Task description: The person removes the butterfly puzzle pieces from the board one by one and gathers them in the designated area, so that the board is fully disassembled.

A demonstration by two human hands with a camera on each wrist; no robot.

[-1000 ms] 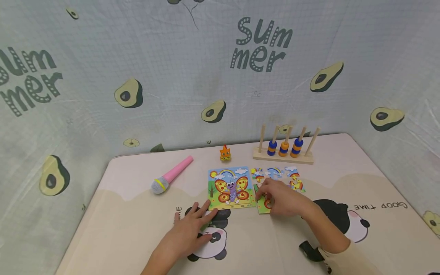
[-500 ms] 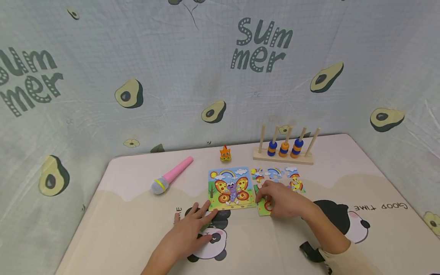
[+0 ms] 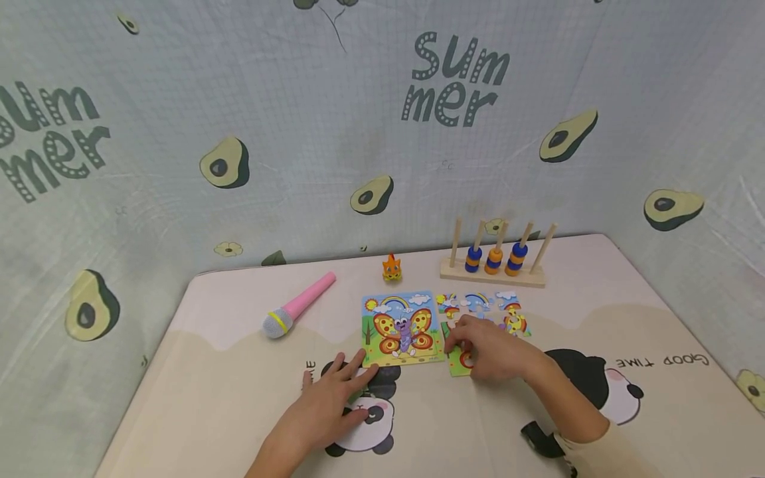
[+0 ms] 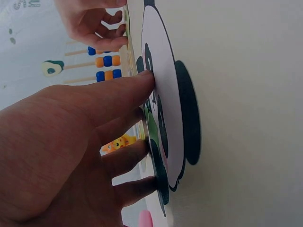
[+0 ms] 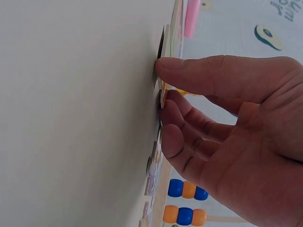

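Observation:
A square butterfly puzzle board (image 3: 402,328) lies flat on the table. My left hand (image 3: 323,405) rests with spread, nearly straight fingers on the printed panda cloth, its fingertips at the board's lower left corner. Right of the board are loose puzzle pieces (image 3: 477,301), set apart in rows. With thumb and curled fingers, my right hand (image 3: 496,348) pinches a green-edged puzzle piece (image 3: 459,363) at the near left of that group. The right wrist view catches this piece edge-on, low against the table between thumb and fingertips; the hand hides part of it and some neighbouring pieces.
Behind the pieces stands a wooden peg rack (image 3: 493,273) with blue and orange beads. A small orange toy figure (image 3: 392,267) sits behind the board. To the left lies a pink toy microphone (image 3: 299,304). A patterned cloth (image 3: 299,133) hangs behind the table.
My right hand and the near puzzle piece have shifted slightly toward me. The left hand has stayed in place.

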